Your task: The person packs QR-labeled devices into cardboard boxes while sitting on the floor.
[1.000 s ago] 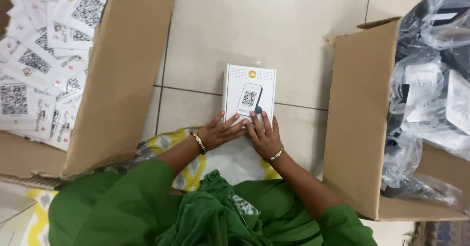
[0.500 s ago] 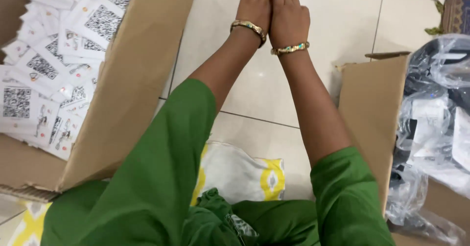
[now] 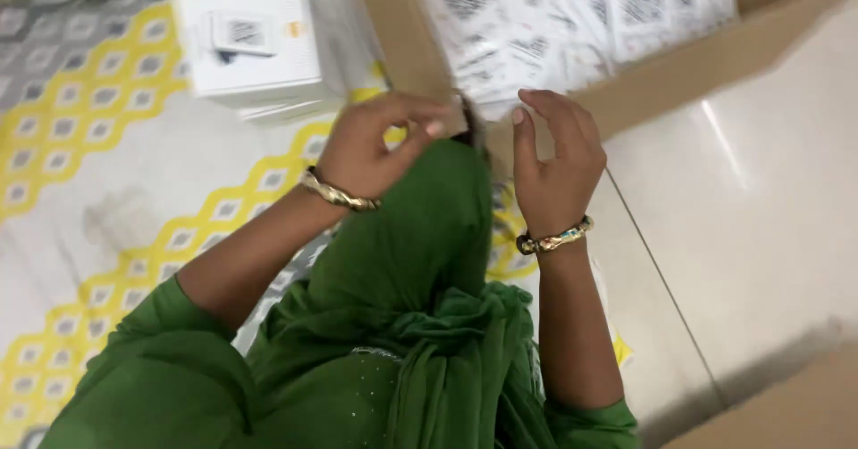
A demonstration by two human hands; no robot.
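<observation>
The cardboard box (image 3: 572, 74) of packed white cards sits just ahead of my knee. My left hand (image 3: 371, 145) is loosely curled and my right hand (image 3: 554, 159) half spread, both empty at its near flap. I should grip that flap firmly with both thumbs. A white carton (image 3: 250, 42) rests on the patterned mat (image 3: 107, 199), left.

Boxes and packets

A white square box (image 3: 248, 45) tops a small stack on the yellow-patterned mat (image 3: 80, 145), near its far edge; white flat packets (image 3: 572, 7) with black code squares fill the brown carton (image 3: 661, 74).
</observation>
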